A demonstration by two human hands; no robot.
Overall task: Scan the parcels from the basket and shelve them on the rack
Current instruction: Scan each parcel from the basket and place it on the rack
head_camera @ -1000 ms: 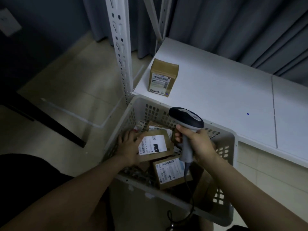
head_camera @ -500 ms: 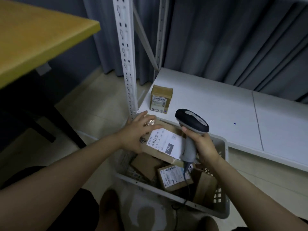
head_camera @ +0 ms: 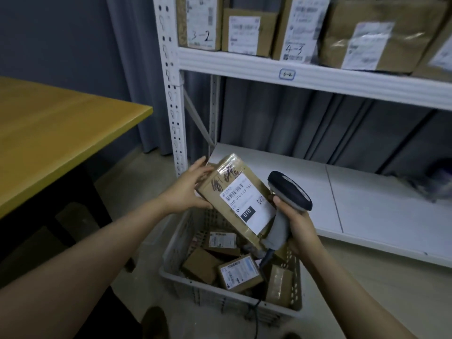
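Gripping a brown cardboard parcel (head_camera: 234,199), glossy with clear tape and scrawled with black marker, tilted just above the basket (head_camera: 220,297), the left hand (head_camera: 188,189) showed its white label, bearing a barcode, a QR code and "010", beside the scanner (head_camera: 288,192) clenched in the right hand (head_camera: 298,228).

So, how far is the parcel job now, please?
Looks done: labelled parcels stand on the upper shelf. In hand: the left hand holds one parcel, the right hand grips the scanner beside its label. Left: several parcels lie in the basket.
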